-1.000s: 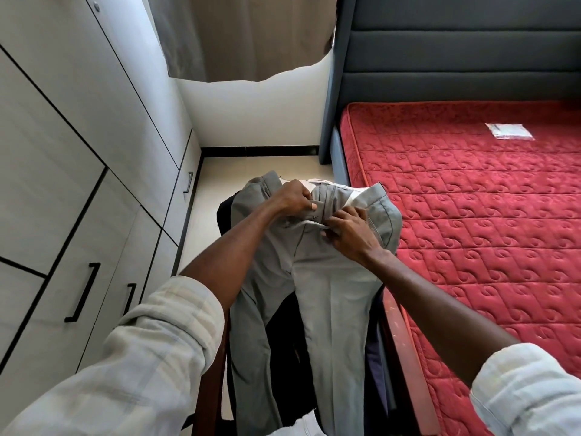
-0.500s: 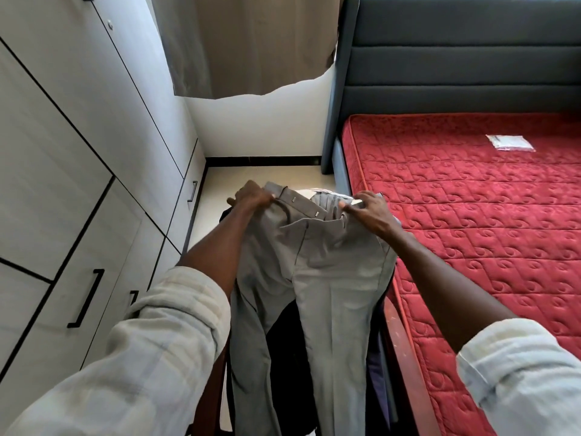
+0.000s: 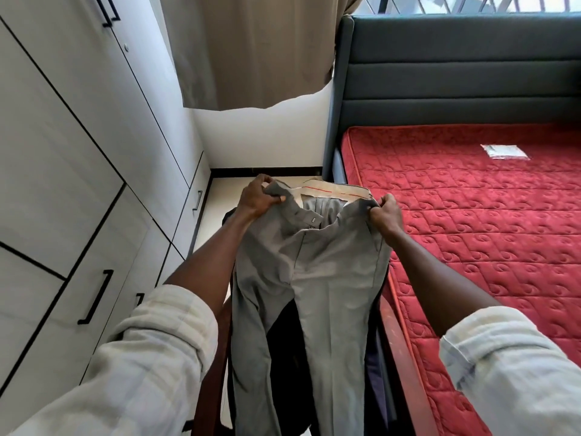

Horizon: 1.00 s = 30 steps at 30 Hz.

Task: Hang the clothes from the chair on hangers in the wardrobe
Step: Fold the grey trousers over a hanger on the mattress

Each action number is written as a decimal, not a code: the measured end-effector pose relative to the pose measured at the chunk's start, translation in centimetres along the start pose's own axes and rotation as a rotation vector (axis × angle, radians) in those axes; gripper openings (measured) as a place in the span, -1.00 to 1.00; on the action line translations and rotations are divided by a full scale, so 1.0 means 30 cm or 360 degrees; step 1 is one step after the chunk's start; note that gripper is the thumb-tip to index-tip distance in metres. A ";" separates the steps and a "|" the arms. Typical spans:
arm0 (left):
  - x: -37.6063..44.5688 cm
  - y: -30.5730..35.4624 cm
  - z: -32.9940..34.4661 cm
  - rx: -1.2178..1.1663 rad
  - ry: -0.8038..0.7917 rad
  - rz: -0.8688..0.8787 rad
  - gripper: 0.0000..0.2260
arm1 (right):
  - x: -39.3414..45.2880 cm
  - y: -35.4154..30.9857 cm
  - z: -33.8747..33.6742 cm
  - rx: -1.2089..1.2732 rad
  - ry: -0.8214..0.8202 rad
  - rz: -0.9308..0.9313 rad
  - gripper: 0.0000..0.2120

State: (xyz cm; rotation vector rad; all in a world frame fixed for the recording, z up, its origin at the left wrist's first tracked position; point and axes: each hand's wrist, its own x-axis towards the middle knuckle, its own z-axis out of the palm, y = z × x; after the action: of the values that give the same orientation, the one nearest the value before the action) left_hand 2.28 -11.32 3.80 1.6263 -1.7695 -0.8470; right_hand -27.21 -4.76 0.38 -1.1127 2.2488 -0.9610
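**Grey trousers held open at the waistband**

Both hands have drawn apart since a second ago, when they worked close together at the middle of the waistband; now they stand at its two ends and the waist is stretched open between them. The left hand point(image 3: 256, 199) grips the left end of the waistband with curled fingers, and the right hand point(image 3: 386, 215) pinches the right end the same way. The light grey cloth trousers point(image 3: 317, 278) hang down from the two hands, with the pale lining of the waistband and a thin red stitched line showing at the far side. Their legs fall over dark clothes point(image 3: 289, 347) that lie on the brown wooden chair point(image 3: 210, 372) below. At the left stands the pale grey wardrobe point(image 3: 63, 190) with black bar handles, its doors closed. At the right lies the red quilted mattress point(image 3: 487, 231), with a small white packet point(image 3: 504, 151) on it, against a dark grey padded headboard point(image 3: 456, 73). A beige curtain point(image 3: 251, 48) hangs behind.
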 end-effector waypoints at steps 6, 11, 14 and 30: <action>-0.192 0.041 -0.022 -0.0094 0.0550 -0.0022 -0.78 | -0.187 0.045 -0.141 0.0221 0.0133 -0.0209 -0.67; -0.492 0.099 -0.051 -0.0280 0.0849 -0.0097 -0.72 | -0.376 0.119 -0.276 0.0257 0.0165 -0.0321 -0.87; -0.701 0.119 -0.066 -0.0308 0.0969 -0.0088 -0.74 | -0.521 0.158 -0.366 0.0349 0.0205 -0.0379 -0.83; -1.625 0.342 -0.197 -0.0373 0.1461 -0.0086 -0.71 | -1.244 0.243 -0.818 0.0738 0.0197 -0.0478 -0.81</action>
State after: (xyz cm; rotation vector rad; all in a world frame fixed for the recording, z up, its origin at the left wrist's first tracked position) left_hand 4.56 37.40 15.47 1.5389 -0.9441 -0.2202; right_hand -25.41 38.29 14.22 -1.2121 1.8302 -1.6128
